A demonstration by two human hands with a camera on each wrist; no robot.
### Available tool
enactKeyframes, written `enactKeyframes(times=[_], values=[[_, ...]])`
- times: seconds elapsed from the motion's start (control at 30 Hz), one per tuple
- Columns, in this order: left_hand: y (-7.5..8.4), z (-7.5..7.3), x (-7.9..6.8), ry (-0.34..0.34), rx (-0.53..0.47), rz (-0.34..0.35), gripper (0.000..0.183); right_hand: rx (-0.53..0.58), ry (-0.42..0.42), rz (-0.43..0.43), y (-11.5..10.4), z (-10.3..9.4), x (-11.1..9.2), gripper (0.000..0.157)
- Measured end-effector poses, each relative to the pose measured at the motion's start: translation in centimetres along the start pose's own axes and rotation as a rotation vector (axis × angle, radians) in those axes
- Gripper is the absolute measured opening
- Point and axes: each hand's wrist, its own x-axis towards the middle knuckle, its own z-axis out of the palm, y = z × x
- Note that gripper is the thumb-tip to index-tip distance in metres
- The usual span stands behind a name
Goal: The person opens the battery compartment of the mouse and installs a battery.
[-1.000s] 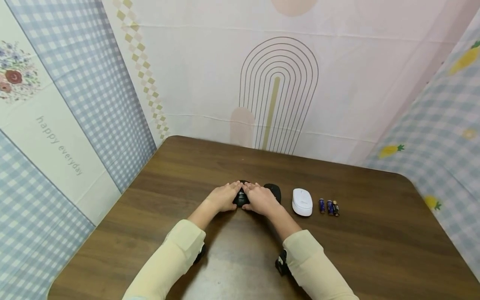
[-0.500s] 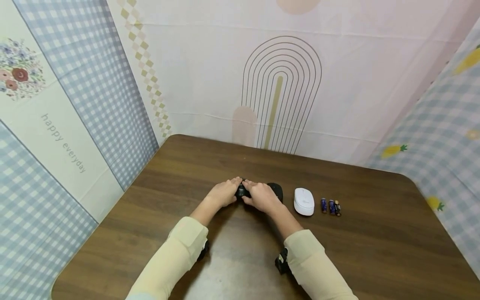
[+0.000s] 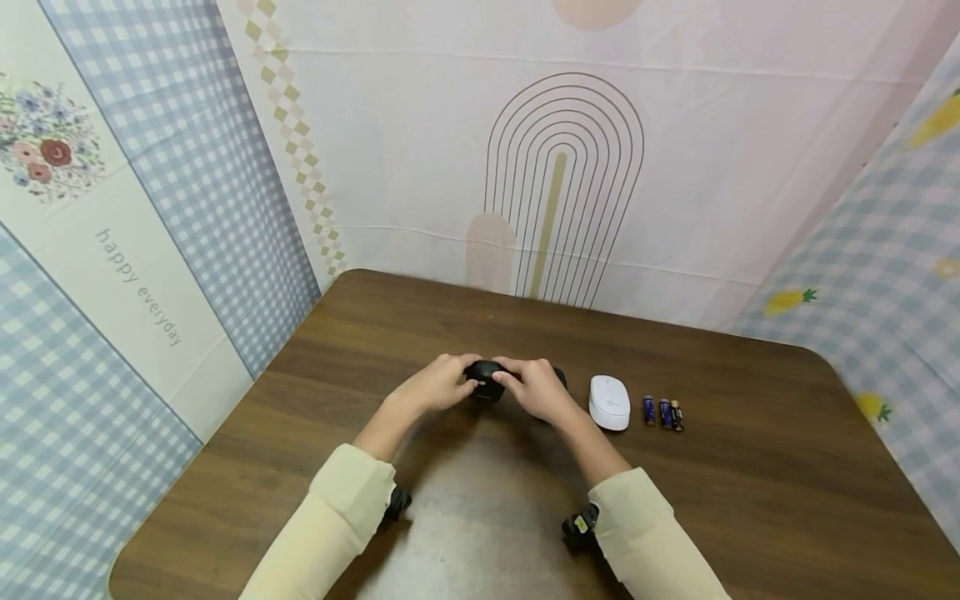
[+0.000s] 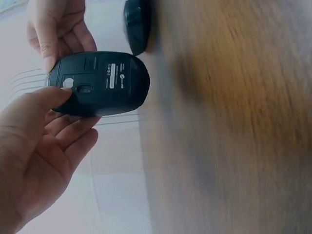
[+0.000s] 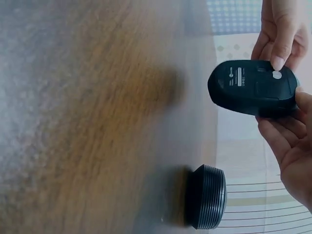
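Note:
A black computer mouse (image 3: 486, 373) is held between both hands over the middle of the table, tilted up so its underside faces the wrists. In the left wrist view that mouse (image 4: 105, 90) shows a white label, a sensor window and a pale round spot. My left hand (image 3: 437, 386) grips one side, thumb on the underside near the pale spot and fingers behind. On the opposite side my right hand (image 3: 538, 389) pinches the edge, its thumb along the rim. In the right wrist view, the right hand (image 5: 298, 158) is partly cut off by the frame edge.
A second black mouse (image 5: 209, 197) with ribbed sides rests on the wooden table (image 3: 750, 467), mostly behind the right hand in the head view. Farther right lie a white mouse (image 3: 609, 403) and three small batteries (image 3: 665, 414). Patterned cloths (image 3: 405, 150) hang behind the table.
Both hands have raised the black mouse and tipped its underside toward the person. The thumbs have come onto its underside and edge. The white mouse and batteries stay put.

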Motion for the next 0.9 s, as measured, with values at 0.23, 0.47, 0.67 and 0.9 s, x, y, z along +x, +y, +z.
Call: enactKeyframes(times=[0.23, 0.47, 0.67, 0.9], values=[[1.1, -0.2, -1.1, 0.032, -0.211, -0.018, 0.033, 0.162, 0.06, 0.062, -0.3, -0.5, -0.8, 0.027], [2.1, -0.3, -1.9, 0.08, -0.327, -0.029, 0.035, 0.25, 0.098, 0.127, -0.9, -1.0, -1.4, 0.025], [2.7, -0.2, -2.5, 0.072, -0.421, -0.062, 0.034, 0.302, 0.098, 0.235, -2.0, -1.5, -2.1, 0.026], [3.3, -0.1, -3.2, 0.037, -0.579, -0.121, 0.034, 0.364, 0.085, 0.326, -3.3, -1.7, -3.1, 0.026]])
